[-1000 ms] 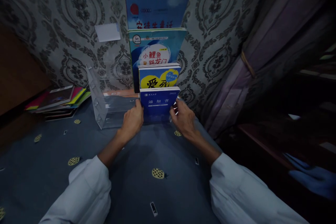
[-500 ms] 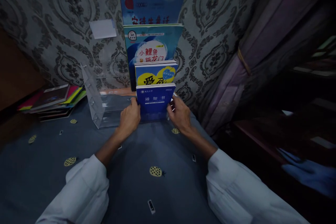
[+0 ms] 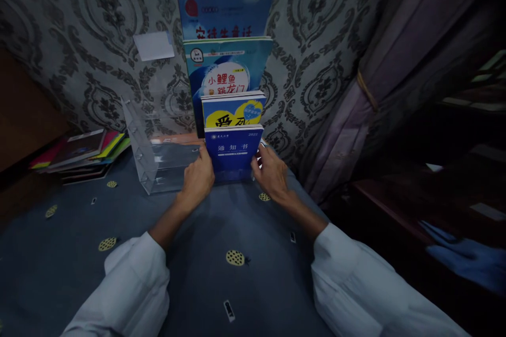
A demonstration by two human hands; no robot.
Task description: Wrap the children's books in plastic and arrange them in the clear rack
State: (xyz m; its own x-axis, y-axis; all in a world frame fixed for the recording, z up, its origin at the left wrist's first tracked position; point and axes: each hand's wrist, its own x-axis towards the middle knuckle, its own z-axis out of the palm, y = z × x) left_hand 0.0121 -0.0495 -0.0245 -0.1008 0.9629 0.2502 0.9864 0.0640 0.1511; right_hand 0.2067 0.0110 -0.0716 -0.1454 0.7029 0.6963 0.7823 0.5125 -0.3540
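A small dark blue booklet (image 3: 233, 160) with white lettering stands upright in the front tier of a clear plastic tiered rack (image 3: 168, 181). My left hand (image 3: 198, 175) is closed on the booklet's left edge, the fingertips partly hidden. At the opposite edge my right hand (image 3: 272, 172) pinches it between thumb and fingers. Rising in steps behind it are a yellow-and-blue book (image 3: 217, 110), a teal book (image 3: 193, 75) and a tall blue book (image 3: 233, 8). The left half of the rack shows bare tiers.
A pile of books and colourful folders (image 3: 79, 152) lies left of the rack. The blue tablecloth (image 3: 190, 284) has a pineapple print. Patterned wallpaper (image 3: 316, 37) backs the table, with a tied purple curtain (image 3: 348, 131) at the right. A white card (image 3: 154, 46) shows above the rack's left side.
The tall blue and teal books appear shifted slightly left in view. My left hand has moved a little right along the booklet's edge; my right hand stays almost still.
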